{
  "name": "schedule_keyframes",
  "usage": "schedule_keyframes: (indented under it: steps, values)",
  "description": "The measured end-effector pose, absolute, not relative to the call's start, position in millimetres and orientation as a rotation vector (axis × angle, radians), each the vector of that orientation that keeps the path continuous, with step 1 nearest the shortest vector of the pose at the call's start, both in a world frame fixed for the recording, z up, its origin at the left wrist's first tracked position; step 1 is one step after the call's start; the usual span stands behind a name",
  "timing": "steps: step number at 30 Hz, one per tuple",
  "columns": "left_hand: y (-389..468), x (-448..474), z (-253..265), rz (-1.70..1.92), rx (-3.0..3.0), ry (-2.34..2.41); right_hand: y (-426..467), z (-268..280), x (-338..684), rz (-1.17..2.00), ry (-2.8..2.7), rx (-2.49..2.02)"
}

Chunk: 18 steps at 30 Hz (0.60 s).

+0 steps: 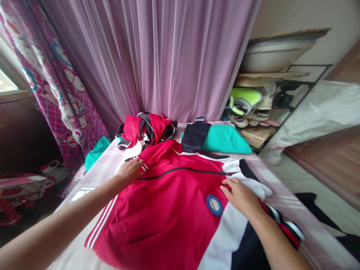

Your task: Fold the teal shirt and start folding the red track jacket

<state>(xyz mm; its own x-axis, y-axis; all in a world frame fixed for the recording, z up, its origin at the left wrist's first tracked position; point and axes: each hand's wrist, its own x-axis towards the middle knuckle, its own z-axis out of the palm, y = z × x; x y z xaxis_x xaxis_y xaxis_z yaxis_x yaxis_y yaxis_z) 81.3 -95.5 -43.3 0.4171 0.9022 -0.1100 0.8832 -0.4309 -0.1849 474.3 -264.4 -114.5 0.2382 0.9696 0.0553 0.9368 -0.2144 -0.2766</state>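
Observation:
A red, white and navy track jacket (165, 210) lies spread over the bed-like surface in front of me. It has a dark zip line across it and a round blue badge (214, 205). My left hand (132, 168) is at the jacket's far left, with its fingers closed over a white-striped edge; the fingertips are partly hidden. My right hand (242, 195) rests on the red and white part at the right, above the badge, its thumb and fingers slightly apart. A striped hem or cuff (287, 227) shows beyond my right wrist.
Behind the jacket sit a heap of red and black clothes (149, 129) and a folded teal garment (226, 138) with a navy one (195, 135) beside it. A phone-like white object (80, 194) lies at left. A shoe rack (302, 99) stands at right; purple curtains (174, 56) hang behind.

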Motion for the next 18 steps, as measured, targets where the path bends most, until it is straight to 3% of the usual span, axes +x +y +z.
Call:
schedule_keyframes:
  steps: [3, 7, 12, 14, 18]
  values:
    - [-79.0, 79.8, -38.3, 0.262, -2.571, -1.722, -266.9, -114.4, 473.4, 0.176, -1.77, -2.232]
    - [-31.5, 73.6, 6.6, 0.182, -2.467, -1.876, -269.4, -113.3, 468.0, 0.136, -1.71, -2.206]
    - [18.2, 43.1, 59.1, -0.302, -2.024, -2.185, -276.5, -106.6, 471.4, 0.296, -1.686, -2.056]
    - [15.1, 36.1, 50.1, -0.474, -2.048, -2.208, -285.7, -99.7, 479.6, 0.29, -1.628, -2.029]
    - [-29.1, 33.8, -12.2, -0.443, -2.404, -1.99, -312.6, -81.9, 508.4, 0.025, -1.414, -2.283]
